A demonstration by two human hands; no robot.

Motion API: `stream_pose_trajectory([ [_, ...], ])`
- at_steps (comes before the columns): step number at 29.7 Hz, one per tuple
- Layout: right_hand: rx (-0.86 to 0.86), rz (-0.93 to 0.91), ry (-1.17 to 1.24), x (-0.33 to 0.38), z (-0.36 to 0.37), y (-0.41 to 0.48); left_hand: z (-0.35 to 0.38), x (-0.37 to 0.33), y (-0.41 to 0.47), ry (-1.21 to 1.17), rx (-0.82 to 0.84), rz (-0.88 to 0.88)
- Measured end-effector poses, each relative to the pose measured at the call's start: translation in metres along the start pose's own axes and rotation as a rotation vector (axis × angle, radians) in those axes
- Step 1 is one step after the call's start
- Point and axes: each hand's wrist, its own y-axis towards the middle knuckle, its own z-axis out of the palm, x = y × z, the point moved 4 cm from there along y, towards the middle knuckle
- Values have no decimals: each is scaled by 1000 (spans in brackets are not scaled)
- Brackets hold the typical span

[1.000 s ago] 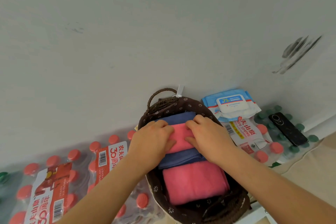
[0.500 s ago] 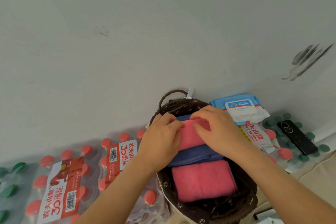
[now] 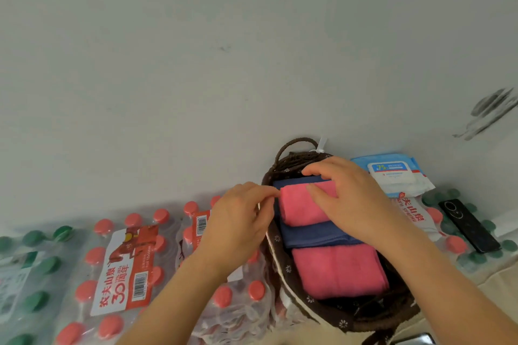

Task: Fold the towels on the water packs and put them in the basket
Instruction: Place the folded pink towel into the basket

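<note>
The person is tucking the upper pink towel point(image 3: 302, 207) into the basket point(image 3: 336, 314), which is sitting among the water packs point(image 3: 123, 269) against the wall. The right hand point(image 3: 350, 196) is clamping on the towel's far edge, with the fingers curled over the top and the thumb pressing on the front face. The left hand point(image 3: 241, 218) is drawing its fingertips together at the towel's left corner and seems to be pinching it there. The towel is lying folded in the basket's far half, between a blue towel at the back point(image 3: 291, 183) and a middle blue towel point(image 3: 314, 235), and another pink towel point(image 3: 339, 272) is filling the near end.

The row is looking tight, so the likely trouble is crowding. If the person pushes the pink towel down hard, its fold could be opening up or dragging the blue neighbours out of shape. A pull on that one pinched corner could be peeling a layer loose. The basket is resting on soft, uneven packs, so a heavy push at the far end might tip it toward the wall. A wipes pack point(image 3: 392, 173) and a phone point(image 3: 468, 224) are lying near the right forearm and could get nudged as it draws back.
</note>
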Motion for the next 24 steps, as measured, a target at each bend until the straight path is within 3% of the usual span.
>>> stream_pose_trajectory([
  [6, 194, -79, 452, 125, 21, -10, -101, 19, -58, -359, -183, -233],
  [13, 323, -171, 841, 304, 93, -49, -246, 82, -204, -365, -445, -396],
  [18, 433, -360, 844, 447, 164, -90, -346, 136, -327, -192, -606, -544],
  [24, 554, -746, 542, 597, 259, -139, -444, 192, -461, 138, -733, -792],
])
